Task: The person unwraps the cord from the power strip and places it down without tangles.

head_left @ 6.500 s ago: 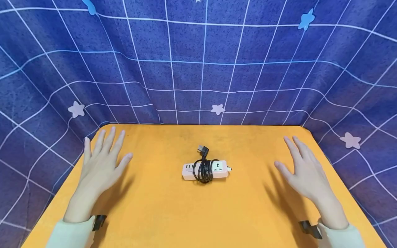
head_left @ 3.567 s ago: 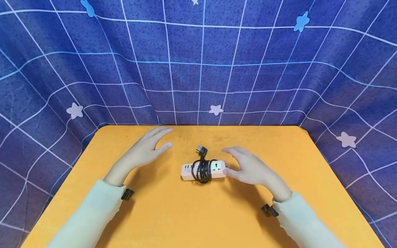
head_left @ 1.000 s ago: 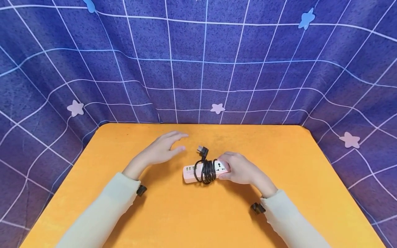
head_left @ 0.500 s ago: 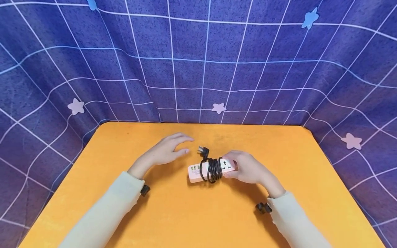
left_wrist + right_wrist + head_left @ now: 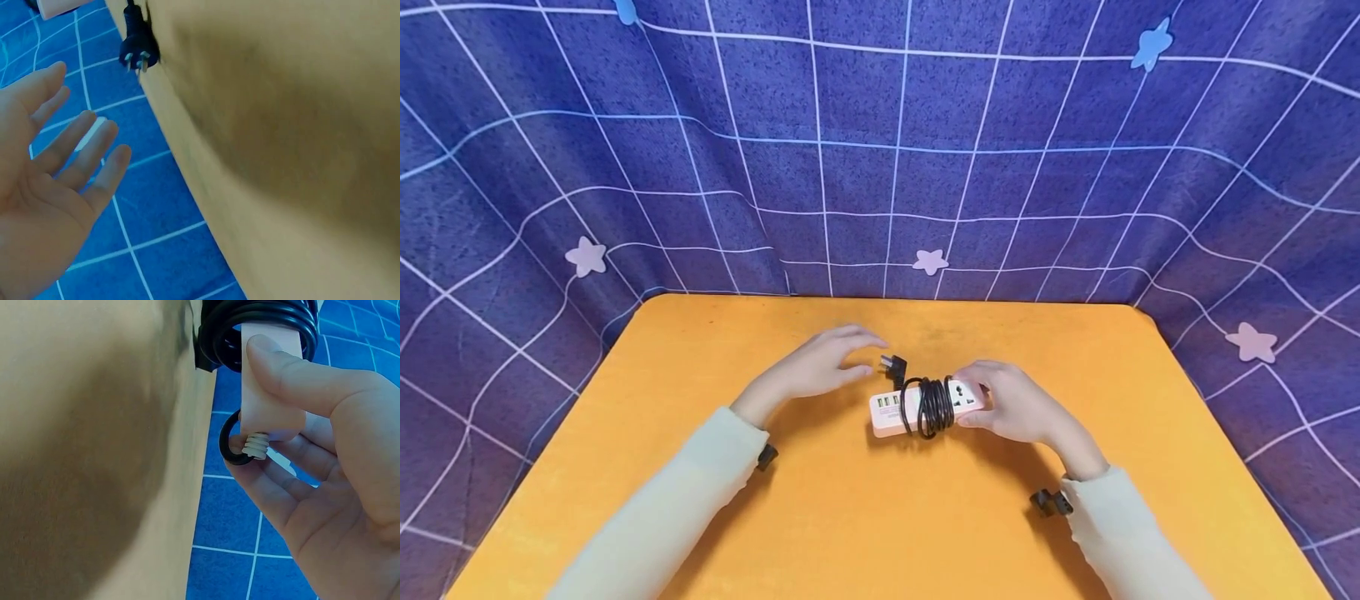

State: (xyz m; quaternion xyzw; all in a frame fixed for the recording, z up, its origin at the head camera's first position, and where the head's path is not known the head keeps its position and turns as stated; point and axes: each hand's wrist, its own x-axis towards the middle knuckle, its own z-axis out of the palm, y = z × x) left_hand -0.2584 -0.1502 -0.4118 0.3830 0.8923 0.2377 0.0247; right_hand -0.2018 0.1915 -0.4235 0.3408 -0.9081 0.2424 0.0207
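A white power strip (image 5: 891,416) with a black cord (image 5: 936,408) wound round its middle is held slightly above the table. My right hand (image 5: 1018,404) grips its socket end, thumb on the near side and fingers on the far side; in the right wrist view the thumb presses the strip's end (image 5: 270,394) beside the white cord sleeve (image 5: 255,446). The black plug (image 5: 894,367) sticks out behind the strip, prongs toward the left. My left hand (image 5: 820,364) hovers just left of the plug, fingers extended and touching nothing; the left wrist view shows the plug (image 5: 139,47) apart from its fingertips.
The orange table (image 5: 850,517) runs under both arms. A blue curtain (image 5: 850,167) with white grid lines and stars hangs behind the far edge and along both sides. Each wrist wears a small black device, one on the right sleeve (image 5: 1051,502).
My right hand came in from the right, took hold of the power strip, raised it slightly and shifted it right. My left hand moved inward, close to the plug.
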